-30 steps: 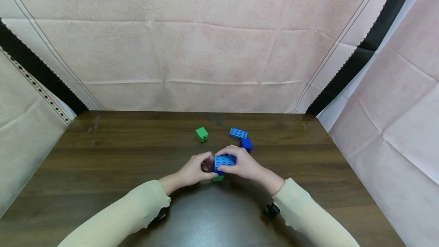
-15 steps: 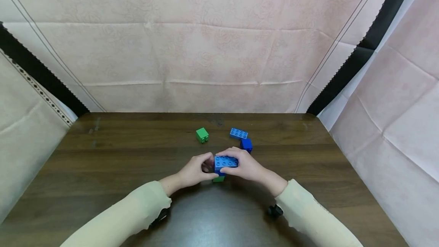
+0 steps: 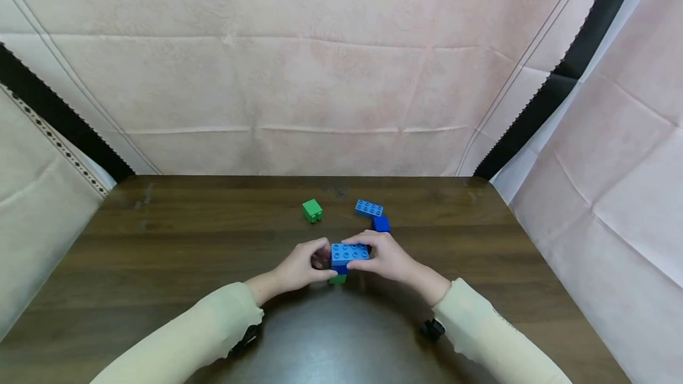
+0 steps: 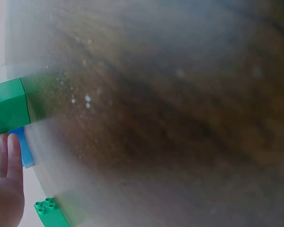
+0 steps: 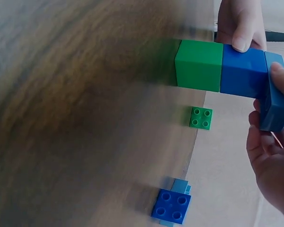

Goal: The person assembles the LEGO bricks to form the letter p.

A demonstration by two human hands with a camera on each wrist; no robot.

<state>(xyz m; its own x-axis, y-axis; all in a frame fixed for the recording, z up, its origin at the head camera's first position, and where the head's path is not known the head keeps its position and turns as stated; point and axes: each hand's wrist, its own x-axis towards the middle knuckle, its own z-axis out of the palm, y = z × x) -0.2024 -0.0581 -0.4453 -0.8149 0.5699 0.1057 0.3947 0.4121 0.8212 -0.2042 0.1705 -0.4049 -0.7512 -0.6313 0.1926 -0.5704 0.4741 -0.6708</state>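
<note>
A small stack stands in front of me: a green toy building brick [image 3: 337,280] at the bottom, a dark blue brick [image 5: 244,71] on it, and a longer light blue brick [image 3: 350,253] on top. The light blue one juts out to the right past the two below. My left hand [image 3: 300,264] pinches the dark blue brick from the left, its thumb on the near side. From the right, my right hand [image 3: 388,257] grips the light blue brick between thumb and fingers. In the left wrist view, the green brick [image 4: 10,106] shows above the left fingertips.
On the wooden table [image 3: 213,224], another green brick [image 3: 312,211] lies behind the stack. Further right, a second light blue brick [image 3: 369,208] sits right by a second dark blue brick [image 3: 381,224]. A pale patterned cloth [image 3: 320,88] hangs beyond the back edge.
My right hand has shifted slightly right along the light blue brick, so more of its studs show. The left hand keeps its place at the stack, and the loose bricks stay put.
</note>
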